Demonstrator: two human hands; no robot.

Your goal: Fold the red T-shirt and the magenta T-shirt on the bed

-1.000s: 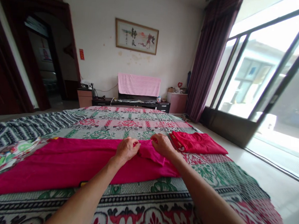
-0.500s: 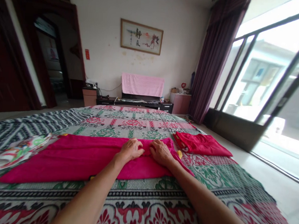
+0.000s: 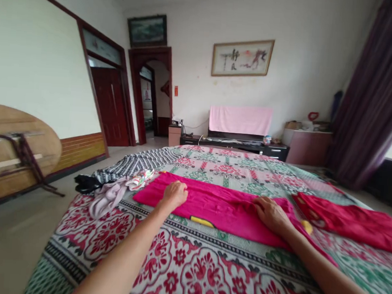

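Observation:
A magenta garment (image 3: 219, 202) lies in a long flat strip across the patterned bedspread, with a yellow patch at its near edge. My left hand (image 3: 175, 195) rests on its left part, fingers curled down into the fabric. Farther right, my right hand (image 3: 272, 215) lies on the same garment with bent, slightly parted fingers pressing on wrinkled cloth. The undersides of both hands are hidden. Just beyond the garment's right end is a folded red garment (image 3: 355, 223).
Crumpled clothes lie on the left: a black-and-white patterned piece (image 3: 141, 161), a pale lilac one (image 3: 108, 197) and a multicoloured one (image 3: 140, 180). The bedspread (image 3: 203, 277) covers the bed. A folded round table (image 3: 18, 148) leans at the left wall.
My view has turned left. My hands have moved apart on the magenta garment, the left one toward its left end. More of the yellow patch shows.

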